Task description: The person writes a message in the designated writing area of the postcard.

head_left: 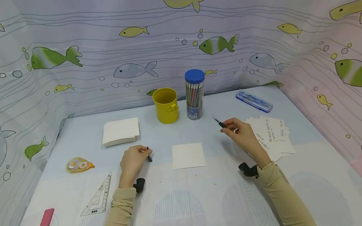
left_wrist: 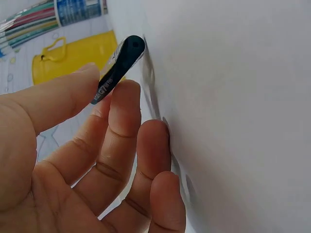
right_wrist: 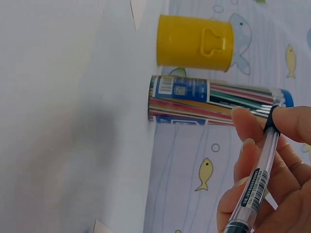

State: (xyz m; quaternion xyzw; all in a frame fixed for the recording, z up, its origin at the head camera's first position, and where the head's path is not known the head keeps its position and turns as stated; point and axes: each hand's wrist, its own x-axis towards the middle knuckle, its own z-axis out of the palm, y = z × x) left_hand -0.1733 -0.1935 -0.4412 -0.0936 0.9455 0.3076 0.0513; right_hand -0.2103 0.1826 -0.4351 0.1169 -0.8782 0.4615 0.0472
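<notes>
- Pinching a black pen cap (left_wrist: 118,68) between thumb and fingertips, the left hand (head_left: 134,160) is holding it just above the table (head_left: 186,210); the cap's long axis is running along the fingers, its closed end pointing away from the palm.
- Gripping a clear-barrelled pen (right_wrist: 255,187), the right hand (head_left: 242,133) is closing thumb and fingers round the barrel, the tip (head_left: 215,119) pointing up and away toward the far side.
- Pen is lying to the right of the cap-holding grip, well apart; a blank white card (head_left: 188,155) is lying on the table between the two hands.
- Beyond the card, a yellow cup (head_left: 165,105) and a blue-lidded pencil tube (head_left: 195,94) are standing side by side.
- Written cards (head_left: 272,135) are lying just right of the pen hand; a white card stack (head_left: 120,131) is sitting beyond the cap hand.
</notes>
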